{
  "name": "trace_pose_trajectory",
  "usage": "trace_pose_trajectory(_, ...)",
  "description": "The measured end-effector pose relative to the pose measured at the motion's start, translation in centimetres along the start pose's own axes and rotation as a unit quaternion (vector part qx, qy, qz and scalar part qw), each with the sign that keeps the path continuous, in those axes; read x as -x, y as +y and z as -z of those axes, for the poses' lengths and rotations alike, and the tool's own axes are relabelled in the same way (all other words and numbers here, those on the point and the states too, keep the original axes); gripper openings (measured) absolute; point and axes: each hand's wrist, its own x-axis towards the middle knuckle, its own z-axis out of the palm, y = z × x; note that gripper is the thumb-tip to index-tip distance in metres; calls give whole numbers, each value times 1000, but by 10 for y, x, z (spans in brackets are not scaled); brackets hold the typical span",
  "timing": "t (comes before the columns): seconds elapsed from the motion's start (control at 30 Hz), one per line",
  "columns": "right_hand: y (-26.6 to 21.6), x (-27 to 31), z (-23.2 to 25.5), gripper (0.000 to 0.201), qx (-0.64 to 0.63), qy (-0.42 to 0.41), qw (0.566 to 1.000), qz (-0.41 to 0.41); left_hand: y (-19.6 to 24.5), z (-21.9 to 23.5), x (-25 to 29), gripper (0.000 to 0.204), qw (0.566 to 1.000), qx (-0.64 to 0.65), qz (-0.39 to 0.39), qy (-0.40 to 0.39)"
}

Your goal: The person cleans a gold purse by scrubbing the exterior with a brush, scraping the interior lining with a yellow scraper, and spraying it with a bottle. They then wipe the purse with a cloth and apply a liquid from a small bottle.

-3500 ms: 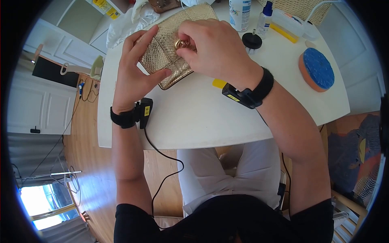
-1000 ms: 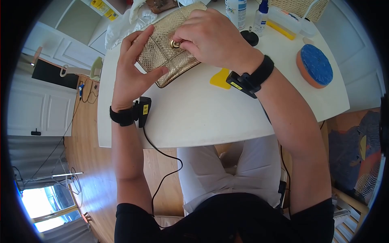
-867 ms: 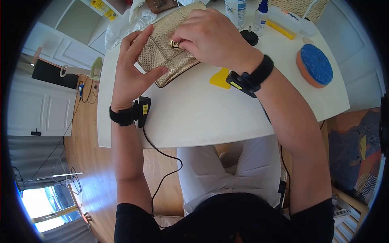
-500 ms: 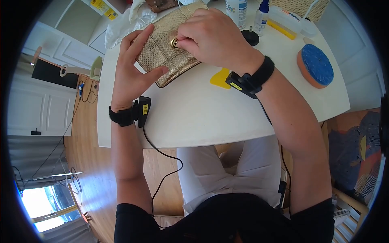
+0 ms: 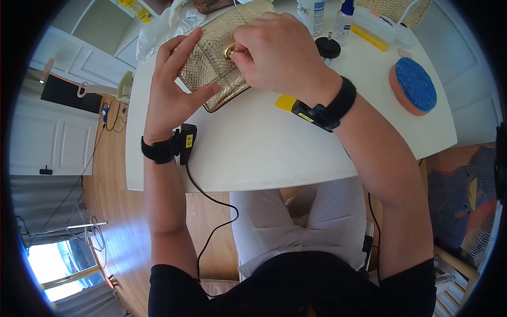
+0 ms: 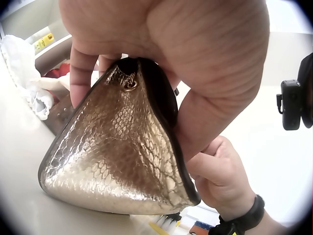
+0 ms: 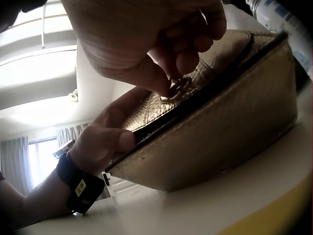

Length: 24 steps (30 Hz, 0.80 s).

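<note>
A gold handbag with a snakeskin-like texture stands at the table's far left, between both hands. My left hand grips its left end, thumb on the near side and fingers over the far side. In the left wrist view a small metal ring shows on the bag's folded side panel. My right hand pinches the round gold clasp on the flap between thumb and fingers. Part of the clasp is hidden behind the fingertips. The right wrist view shows the bag's underside and a dark edge along its flap.
A flat yellow piece lies beside the right wrist. Farther right are a black-topped brush, a spray bottle, a white can and a blue-and-orange round sponge. White cloth lies behind the left hand.
My right hand has turned at the wrist and shifted slightly toward me, still at the clasp, now covering more of the yellow piece. My left hand stays on the bag's end.
</note>
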Motion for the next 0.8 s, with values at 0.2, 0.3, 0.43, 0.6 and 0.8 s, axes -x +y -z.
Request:
trace_pose_trajectory(0.2,0,1,-3,17,-2,6,1000,-5,-2,-3,0,91,1000,6,-15,24)
trace_pose_trajectory(0.3,-2,2,-11,19,-6,17,1000,9,-1,-2,0,91,1000,3,-9,22)
trace_pose_trajectory(0.43,-5,3,-11,21,-21,1,1000,-5,-3,-3,0,91,999,1,-19,28)
trace_pose_trajectory(0.6,-6,1,2,17,-22,-13,998,-57,0,-1,0,91,1000,-3,-11,23)
trace_pose_trajectory(0.8,-6,1,2,12,-10,-26,999,-44,-1,-2,0,91,1000,-1,-16,23)
